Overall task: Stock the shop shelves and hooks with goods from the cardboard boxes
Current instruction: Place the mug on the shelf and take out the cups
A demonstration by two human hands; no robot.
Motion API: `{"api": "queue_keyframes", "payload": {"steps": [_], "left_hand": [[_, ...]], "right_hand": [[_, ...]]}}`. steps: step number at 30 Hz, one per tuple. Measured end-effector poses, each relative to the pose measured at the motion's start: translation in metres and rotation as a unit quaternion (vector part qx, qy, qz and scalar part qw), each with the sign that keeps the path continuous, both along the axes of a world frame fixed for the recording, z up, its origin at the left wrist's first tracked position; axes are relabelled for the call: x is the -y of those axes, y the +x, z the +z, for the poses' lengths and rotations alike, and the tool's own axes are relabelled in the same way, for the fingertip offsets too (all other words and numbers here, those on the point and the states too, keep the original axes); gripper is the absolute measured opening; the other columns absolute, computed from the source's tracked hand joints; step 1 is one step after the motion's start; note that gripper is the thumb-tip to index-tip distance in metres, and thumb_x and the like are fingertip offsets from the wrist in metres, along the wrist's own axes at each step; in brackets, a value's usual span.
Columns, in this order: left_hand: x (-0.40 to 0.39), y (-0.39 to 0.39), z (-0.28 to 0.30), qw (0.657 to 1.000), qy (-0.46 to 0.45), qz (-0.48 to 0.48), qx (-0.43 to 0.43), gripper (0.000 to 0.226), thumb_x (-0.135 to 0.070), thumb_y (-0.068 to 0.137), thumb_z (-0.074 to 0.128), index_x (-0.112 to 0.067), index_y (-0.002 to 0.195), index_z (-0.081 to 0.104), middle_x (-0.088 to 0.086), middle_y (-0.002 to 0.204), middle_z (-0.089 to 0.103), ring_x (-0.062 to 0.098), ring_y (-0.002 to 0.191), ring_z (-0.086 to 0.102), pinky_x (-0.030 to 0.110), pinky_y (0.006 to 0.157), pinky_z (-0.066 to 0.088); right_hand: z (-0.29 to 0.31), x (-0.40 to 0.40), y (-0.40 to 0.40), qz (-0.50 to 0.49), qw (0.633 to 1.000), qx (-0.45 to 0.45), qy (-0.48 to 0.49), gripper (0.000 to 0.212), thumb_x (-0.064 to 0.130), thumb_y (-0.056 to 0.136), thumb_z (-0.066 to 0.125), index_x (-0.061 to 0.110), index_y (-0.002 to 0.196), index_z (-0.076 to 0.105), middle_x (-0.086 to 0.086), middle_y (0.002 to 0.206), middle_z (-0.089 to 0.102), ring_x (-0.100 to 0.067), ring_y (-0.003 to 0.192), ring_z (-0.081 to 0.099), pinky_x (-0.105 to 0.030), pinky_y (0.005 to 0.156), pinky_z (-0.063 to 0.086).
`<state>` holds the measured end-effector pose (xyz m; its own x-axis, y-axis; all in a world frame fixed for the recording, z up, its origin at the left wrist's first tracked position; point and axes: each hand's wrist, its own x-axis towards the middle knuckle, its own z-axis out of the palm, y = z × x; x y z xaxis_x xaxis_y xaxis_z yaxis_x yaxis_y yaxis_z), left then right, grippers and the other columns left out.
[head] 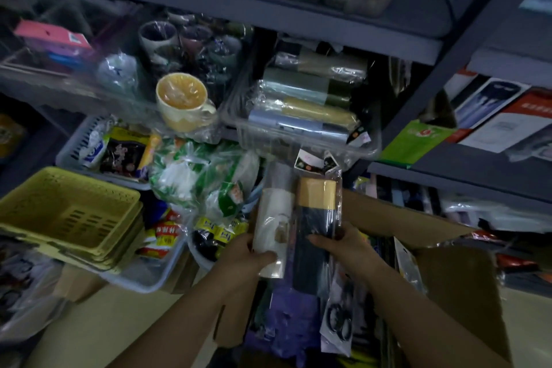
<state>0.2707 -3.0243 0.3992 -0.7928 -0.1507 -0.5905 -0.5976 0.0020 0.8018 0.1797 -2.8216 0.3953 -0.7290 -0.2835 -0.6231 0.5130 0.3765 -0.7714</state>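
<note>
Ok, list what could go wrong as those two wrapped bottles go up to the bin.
1. The clear bin already holds several wrapped bottles, so more may slide off.
2. Each hand, left hand and right hand, holds a slick-wrapped bottle near its lower end: the white bottle or dark bottle could slip.

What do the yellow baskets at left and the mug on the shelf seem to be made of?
Yellow baskets: apparently moulded plastic with a matte finish; the slotted floor, perforated walls and snug nesting in a stack suggest it.
Mug: probably glazed ceramic, cream outside and orange inside, with thick walls and handle; crinkly clear film covers it, so its sheen is hard to judge.
</note>
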Motion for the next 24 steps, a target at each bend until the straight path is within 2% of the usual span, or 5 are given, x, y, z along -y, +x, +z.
{"api": "queue_keyframes", "payload": {"steps": [8,15,19,22,24], "left_hand": [[0.033,-0.008,0.037,0.974,0.192,0.115,-0.037,0.035,-0.007,0.065,0.059,-0.01,0.1,0.058,0.006,0.082,0.066,0.014,0.063,0.068,0.02,0.044,0.05],[0.027,0.01,0.04,0.945,0.231,0.231,-0.02,0.049,-0.008,0.057,0.055,-0.007,0.105,0.06,0.007,0.072,0.074,0.023,0.063,0.07,0.03,0.057,0.055],[-0.007,0.027,0.054,0.92,0.25,0.293,-0.073,0.018,-0.006,0.086,0.052,-0.011,0.101,0.061,0.004,0.071,0.074,0.02,0.064,0.069,0.028,0.058,0.054],[-0.029,0.035,0.059,0.913,0.229,0.322,-0.098,0.038,-0.016,0.08,0.067,-0.009,0.116,0.06,0.01,0.093,0.074,0.024,0.081,0.071,0.034,0.072,0.054],[-0.041,0.036,0.067,0.917,0.205,0.322,-0.113,0.044,-0.022,0.074,0.069,-0.012,0.117,0.061,0.01,0.097,0.074,0.023,0.082,0.072,0.03,0.065,0.057]], "right_hand": [[0.059,0.011,-0.017,0.04,0.999,-0.018,-0.026,0.025,0.021,0.08,0.075,0.01,0.102,0.071,-0.002,0.095,0.076,-0.019,0.09,0.071,-0.036,0.088,0.055],[0.09,-0.007,-0.024,0.103,0.992,0.01,-0.075,0.062,0.039,0.06,0.087,0.017,0.113,0.064,-0.004,0.103,0.074,-0.022,0.095,0.07,-0.037,0.086,0.054],[0.114,-0.02,-0.039,0.143,0.984,-0.012,-0.11,0.052,0.039,0.058,0.084,0.015,0.101,0.066,-0.005,0.092,0.074,-0.019,0.082,0.071,-0.034,0.074,0.053],[0.137,-0.024,-0.056,0.13,0.977,-0.024,-0.165,0.027,0.014,0.08,0.07,0.01,0.105,0.06,-0.001,0.075,0.074,-0.014,0.065,0.071,-0.022,0.054,0.053],[0.15,-0.021,-0.074,0.12,0.982,-0.068,-0.129,0.019,0.011,0.086,0.066,0.011,0.103,0.058,0.0,0.073,0.071,-0.011,0.062,0.069,-0.02,0.052,0.052]]}}
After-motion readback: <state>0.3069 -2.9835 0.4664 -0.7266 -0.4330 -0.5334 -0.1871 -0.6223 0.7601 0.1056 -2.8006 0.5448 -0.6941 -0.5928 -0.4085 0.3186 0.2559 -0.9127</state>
